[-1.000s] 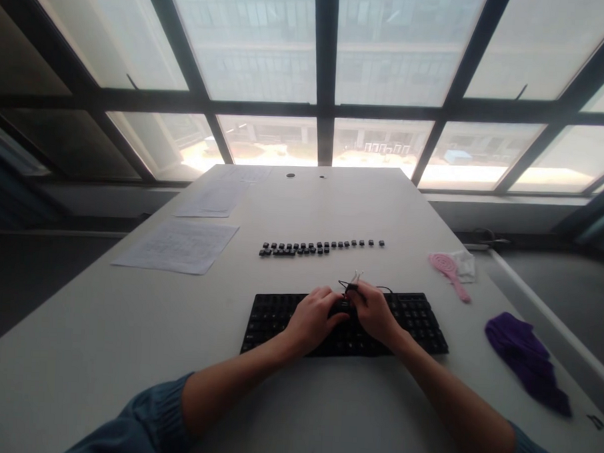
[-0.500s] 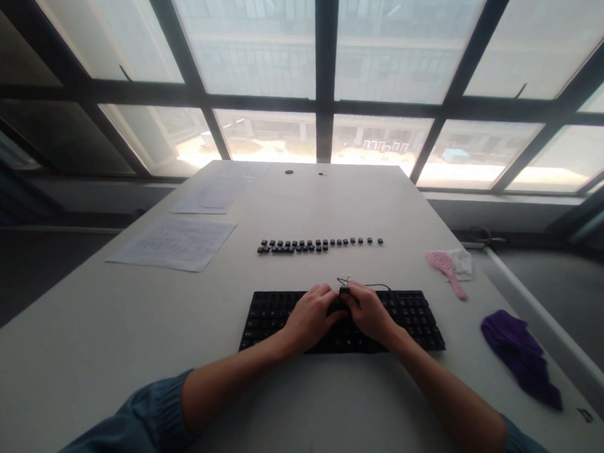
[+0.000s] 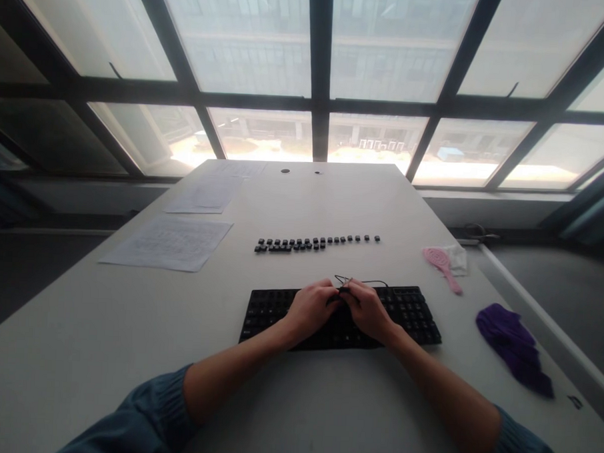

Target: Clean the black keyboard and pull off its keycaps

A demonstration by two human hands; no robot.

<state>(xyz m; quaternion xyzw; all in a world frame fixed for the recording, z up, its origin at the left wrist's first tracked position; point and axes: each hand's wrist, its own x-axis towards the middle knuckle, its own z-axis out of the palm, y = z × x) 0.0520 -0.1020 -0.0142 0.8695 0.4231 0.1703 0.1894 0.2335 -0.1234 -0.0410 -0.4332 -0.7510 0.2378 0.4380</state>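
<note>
My left hand (image 3: 312, 310) and my right hand (image 3: 367, 311) meet over the middle of a black keyboard (image 3: 271, 305), fingers bent and fingertips together. Between them is a small dark piece with thin metal wires sticking up, which looks like a wire keycap puller (image 3: 347, 280). Both hands pinch at it; the fingers hide most of it, and whether a keycap is caught there I cannot make out. Beyond the keyboard, loose black keycaps (image 3: 306, 245) lie in two uneven rows, among them a long one (image 3: 279, 249).
Printed sheets (image 3: 167, 242) lie on the white table (image 3: 152, 320) at the left. To the right are a pink hairbrush (image 3: 440, 261) on a whitish packet, a purple cloth (image 3: 511, 346) and a small dark object (image 3: 574, 402). The keyboard cable (image 3: 377, 282) loops behind it.
The wires above my fingertips have tilted over and sit lower, and the dark piece is more covered by my fingers. The whole view has shifted slightly; the loose keycaps look unchanged.
</note>
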